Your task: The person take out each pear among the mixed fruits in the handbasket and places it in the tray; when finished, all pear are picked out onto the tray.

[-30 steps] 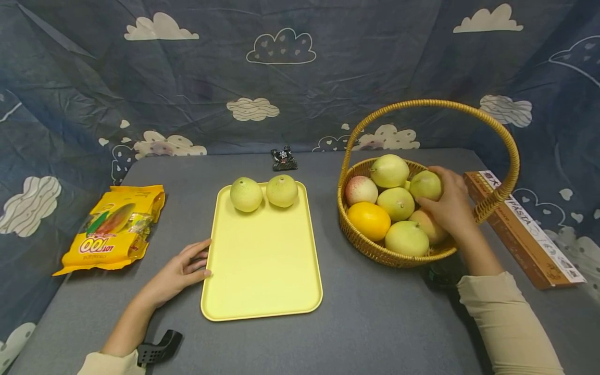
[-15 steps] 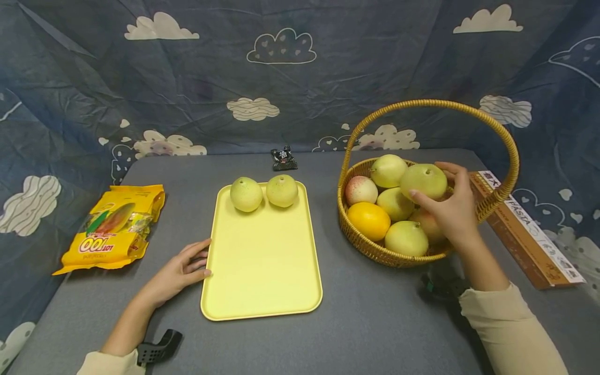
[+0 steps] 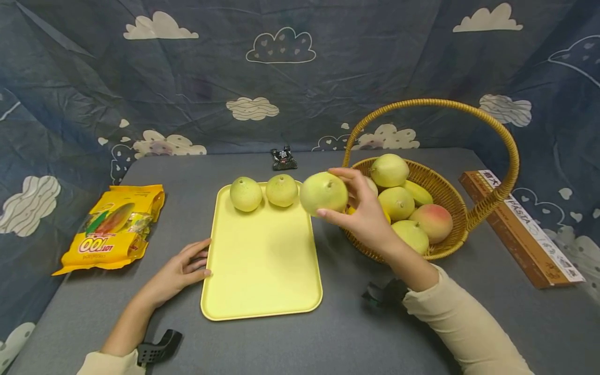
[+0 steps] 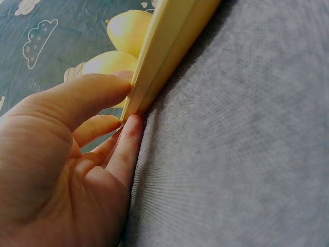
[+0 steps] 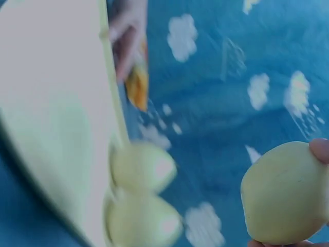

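My right hand [image 3: 361,205] holds a pale green, pear-like fruit [image 3: 324,193] between thumb and fingers, raised at the tray's upper right edge. The same fruit [image 5: 282,193] shows in the right wrist view, with only fingertips visible. Two similar fruits [image 3: 246,194] sit side by side at the far end of the yellow tray [image 3: 262,271]. My left hand [image 3: 175,273] rests at the tray's left edge, thumb and fingertips touching the rim. The left wrist view has the thumb [image 4: 92,95] against that rim. Right of the tray, a wicker basket [image 3: 452,200] holds several fruits, including a peach [image 3: 433,223].
Upright over the basket arches a tall handle [image 3: 431,102]. A long brown pasta box [image 3: 525,234] lies at the right, and a yellow snack bag [image 3: 114,226] at the left. Behind the tray is a small black wrapped packet [image 3: 283,158].
My right hand has lifted the pale green fruit out of the basket and carried it left to the tray's edge, uncovering the peach. The left hand and the tray stay in place.
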